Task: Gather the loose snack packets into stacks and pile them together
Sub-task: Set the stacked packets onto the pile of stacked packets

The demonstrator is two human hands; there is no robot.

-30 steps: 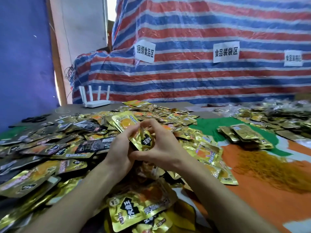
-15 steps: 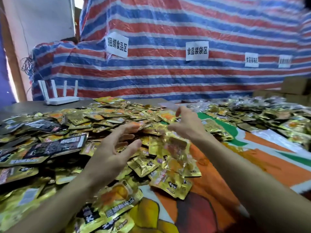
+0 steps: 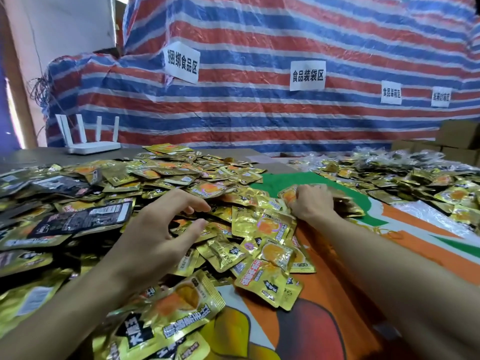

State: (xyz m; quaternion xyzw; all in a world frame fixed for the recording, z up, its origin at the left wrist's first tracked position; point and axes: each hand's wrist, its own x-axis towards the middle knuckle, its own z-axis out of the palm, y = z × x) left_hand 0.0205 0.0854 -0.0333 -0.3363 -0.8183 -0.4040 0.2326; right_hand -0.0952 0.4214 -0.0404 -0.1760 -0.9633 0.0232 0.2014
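A broad heap of loose gold snack packets (image 3: 181, 178) covers the left and middle of the table. My left hand (image 3: 155, 235) hovers just above the heap with its fingers spread and nothing in it. My right hand (image 3: 314, 203) reaches to the right, its fingers curled down over a small stack of gold packets (image 3: 349, 206) that sits on the green part of the cloth. The stack is blurred and my hand hides part of it. Several packets (image 3: 270, 253) lie loose between my two arms.
An orange and green printed cloth (image 3: 337, 294) covers the table's right side. A second heap of packets (image 3: 420, 178) lies at the far right. Black packets (image 3: 83, 219) are mixed in at the left. A white router (image 3: 91, 146) and a striped tarp (image 3: 259, 113) stand behind; cardboard boxes (image 3: 457, 136) stand at the back right.
Both hands held a stack together a second ago. My right hand has carried it right and down onto the green cloth, while my left hand let go and opened over the heap.
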